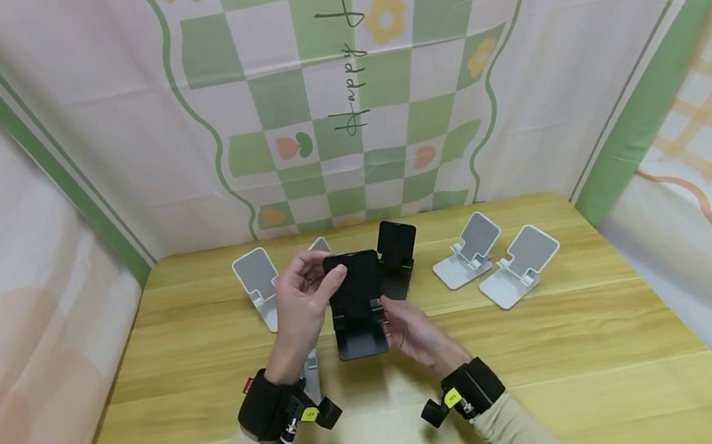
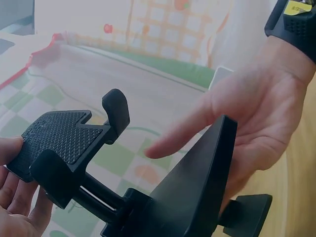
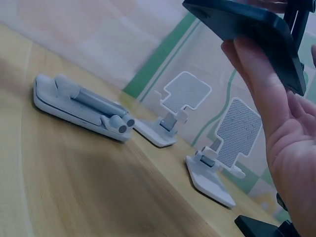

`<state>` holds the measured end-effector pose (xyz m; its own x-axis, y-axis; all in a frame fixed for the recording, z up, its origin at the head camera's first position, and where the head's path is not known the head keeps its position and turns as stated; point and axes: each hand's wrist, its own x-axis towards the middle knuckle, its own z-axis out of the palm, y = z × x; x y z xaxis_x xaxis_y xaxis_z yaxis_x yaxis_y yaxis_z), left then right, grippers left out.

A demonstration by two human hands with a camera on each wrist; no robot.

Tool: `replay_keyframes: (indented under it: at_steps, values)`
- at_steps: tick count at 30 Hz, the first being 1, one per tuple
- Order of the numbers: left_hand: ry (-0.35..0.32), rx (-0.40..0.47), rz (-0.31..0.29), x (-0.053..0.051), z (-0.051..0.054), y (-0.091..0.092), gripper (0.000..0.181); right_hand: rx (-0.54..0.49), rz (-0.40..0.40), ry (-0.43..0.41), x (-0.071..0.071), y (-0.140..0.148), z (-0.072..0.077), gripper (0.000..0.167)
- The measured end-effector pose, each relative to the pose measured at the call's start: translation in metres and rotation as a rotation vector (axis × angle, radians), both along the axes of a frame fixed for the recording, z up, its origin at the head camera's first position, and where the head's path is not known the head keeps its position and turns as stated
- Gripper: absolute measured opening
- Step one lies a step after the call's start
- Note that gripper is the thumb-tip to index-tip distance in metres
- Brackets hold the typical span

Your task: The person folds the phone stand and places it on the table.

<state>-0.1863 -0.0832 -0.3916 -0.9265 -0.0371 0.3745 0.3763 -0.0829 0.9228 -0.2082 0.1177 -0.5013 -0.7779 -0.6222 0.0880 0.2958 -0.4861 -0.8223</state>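
Observation:
A black phone stand (image 1: 356,291) is held up above the table, unfolded, its plate upright and its base toward me. My left hand (image 1: 300,292) pinches the upper plate at its left edge, thumb on the front. In the left wrist view the textured plate (image 2: 64,136) lies between the left thumb and fingers. My right hand (image 1: 417,332) is at the stand's lower right. Its fingers (image 3: 259,66) reach straight under the base in the right wrist view, and its thumb points away from the stand in the left wrist view.
Another black stand (image 1: 396,250) stands open on the table behind the held one. White stands stand at left (image 1: 257,277) and right (image 1: 520,266), (image 3: 224,143). A folded white stand (image 3: 81,106) lies near my left forearm. Patterned cloth (image 1: 338,102) walls the back.

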Motion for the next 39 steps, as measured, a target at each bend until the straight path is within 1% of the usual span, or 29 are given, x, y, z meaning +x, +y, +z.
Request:
replay_keyframes:
  at_steps: [3, 8, 14, 18, 21, 23, 25, 28, 30, 33, 37, 39]
  values:
    - [-0.021, -0.002, 0.002, 0.000, -0.003, 0.001, 0.026, -0.009, 0.002, 0.030, 0.000, 0.001, -0.001, 0.026]
    - [-0.050, -0.008, 0.002, 0.001, -0.004, 0.002, 0.027, -0.015, 0.018, 0.074, -0.001, 0.004, -0.003, 0.024]
    - [-0.056, -0.027, -0.025, 0.000, -0.006, 0.001, 0.030, 0.010, 0.004, 0.084, -0.001, 0.006, -0.003, 0.022]
    - [-0.023, -0.035, -0.080, -0.001, -0.007, -0.002, 0.030, 0.012, -0.002, 0.079, -0.001, 0.006, -0.002, 0.021]
    - [0.016, -0.044, -0.144, -0.003, -0.009, -0.004, 0.032, 0.002, 0.003, 0.074, 0.000, 0.006, -0.003, 0.022]
    - [0.026, -0.063, -0.193, -0.004, -0.010, -0.006, 0.037, -0.005, 0.009, 0.076, 0.000, 0.007, -0.003, 0.023]
    - [0.023, -0.088, -0.249, -0.006, -0.012, -0.009, 0.045, -0.009, 0.014, 0.079, 0.000, 0.007, -0.004, 0.023]
    - [-0.011, -0.129, -0.331, -0.007, -0.014, -0.012, 0.057, -0.006, 0.017, 0.082, 0.000, 0.007, -0.003, 0.023]
    - [-0.030, -0.153, -0.371, -0.008, -0.015, -0.014, 0.062, -0.004, 0.016, 0.084, 0.000, 0.007, -0.003, 0.023]
    - [-0.033, -0.203, -0.394, -0.008, -0.015, -0.015, 0.066, 0.000, 0.012, 0.081, 0.000, 0.007, -0.003, 0.023]
    - [-0.011, -0.284, -0.382, -0.010, -0.016, -0.016, 0.067, 0.006, 0.004, 0.067, 0.001, 0.006, -0.002, 0.022]
    - [-0.010, -0.311, -0.372, -0.011, -0.017, -0.017, 0.063, 0.005, 0.002, 0.065, 0.002, 0.006, -0.002, 0.022]
